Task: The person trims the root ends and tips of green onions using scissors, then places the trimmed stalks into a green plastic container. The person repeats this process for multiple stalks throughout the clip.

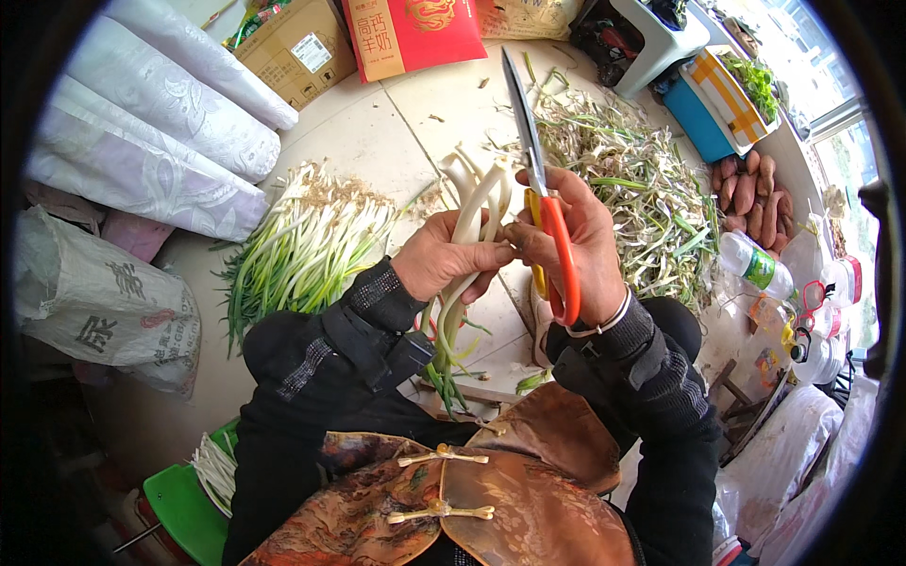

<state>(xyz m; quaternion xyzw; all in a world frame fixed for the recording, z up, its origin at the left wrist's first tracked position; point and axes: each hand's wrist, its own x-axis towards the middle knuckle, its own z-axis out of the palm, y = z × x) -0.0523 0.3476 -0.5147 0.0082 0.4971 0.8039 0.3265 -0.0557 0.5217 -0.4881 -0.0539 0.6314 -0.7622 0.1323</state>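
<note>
My left hand (432,259) is closed around a small bunch of scallions (469,215). Their thick white ends stick up above the fist, and the green leaves hang down below it between my knees. A pair of scissors (525,113) with red and yellow handles is held in my right hand (587,241), blades pointing up and away from me. The right thumb and a fingertip meet beside the white stalks, close to the left thumb; whether they pinch anything is too small to tell. To the left on the floor lies a heap of cleaned scallions (316,231), roots away from me.
Dry leaf trimmings (642,189) cover the floor at right. Beyond them are sweet potatoes (750,198), a blue box (700,118) and plastic bottles (755,264). A cardboard box (297,57) and red box (415,33) stand far off. A green stool (184,509) holds more stalks.
</note>
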